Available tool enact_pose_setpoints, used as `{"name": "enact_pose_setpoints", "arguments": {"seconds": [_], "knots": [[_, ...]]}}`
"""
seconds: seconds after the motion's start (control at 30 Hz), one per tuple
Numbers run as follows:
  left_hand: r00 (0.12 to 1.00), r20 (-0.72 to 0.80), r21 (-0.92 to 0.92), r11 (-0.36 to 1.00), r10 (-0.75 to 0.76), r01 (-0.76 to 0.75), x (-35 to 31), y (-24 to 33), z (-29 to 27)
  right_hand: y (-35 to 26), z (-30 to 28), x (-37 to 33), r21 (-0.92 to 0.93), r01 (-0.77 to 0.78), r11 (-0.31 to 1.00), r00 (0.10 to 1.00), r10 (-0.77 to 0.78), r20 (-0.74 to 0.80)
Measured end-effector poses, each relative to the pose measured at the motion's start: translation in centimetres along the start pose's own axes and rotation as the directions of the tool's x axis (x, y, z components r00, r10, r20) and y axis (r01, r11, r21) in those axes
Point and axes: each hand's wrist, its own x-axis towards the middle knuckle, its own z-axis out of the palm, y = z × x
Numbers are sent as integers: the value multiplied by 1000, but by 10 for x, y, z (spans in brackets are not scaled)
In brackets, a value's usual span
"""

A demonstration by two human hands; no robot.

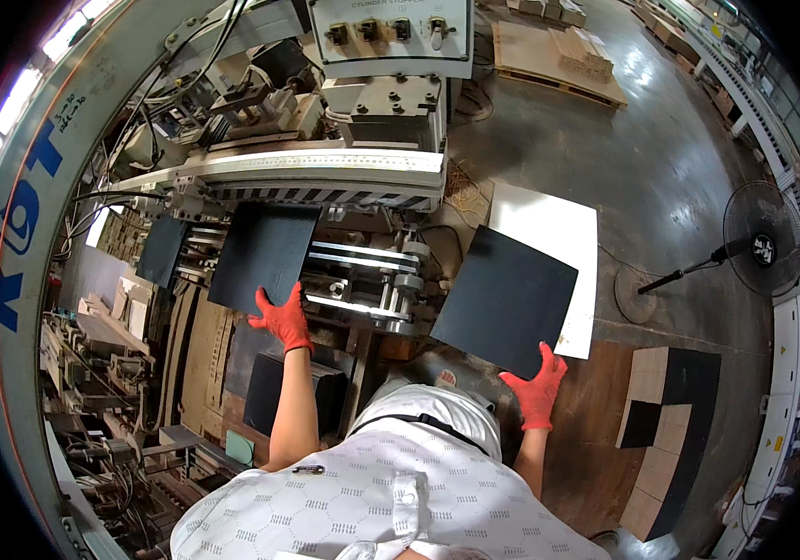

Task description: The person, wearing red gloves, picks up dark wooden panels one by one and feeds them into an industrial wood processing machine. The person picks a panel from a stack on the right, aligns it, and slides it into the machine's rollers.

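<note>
- so the first one's a plain black panel (265, 252), rectangular, broad face up, around 9 o'clock, lying across the metal rails (353, 307)
- the other's a matching dark panel (505, 301), over near 3 o'clock, corners pointing roughly 11, 2, 5 and 8, overlapping a white sheet (554, 219) in view, can't tell if they touch
- both look flat, well apart

Conveyor (358, 262), black panel (265, 250) atop, second panel (163, 250) apparently farther left
</note>
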Motion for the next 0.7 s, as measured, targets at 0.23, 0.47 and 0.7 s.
{"name": "enact_pose_setpoints", "arguments": {"seconds": [0.23,0.47,0.7], "knots": [[999,51,-59,998,15,-12,0,-3,-7,-12,4,8,-412,-17,911,981,-63,-181],[1000,18,93,995,18,-19,-4,-3,-9,26,3,63,-617,27,787,975,-158,-159],[1000,12,31,999,-29,28,-8,20,-11,37,-2,91,-551,96,829,982,-169,-82]]}}
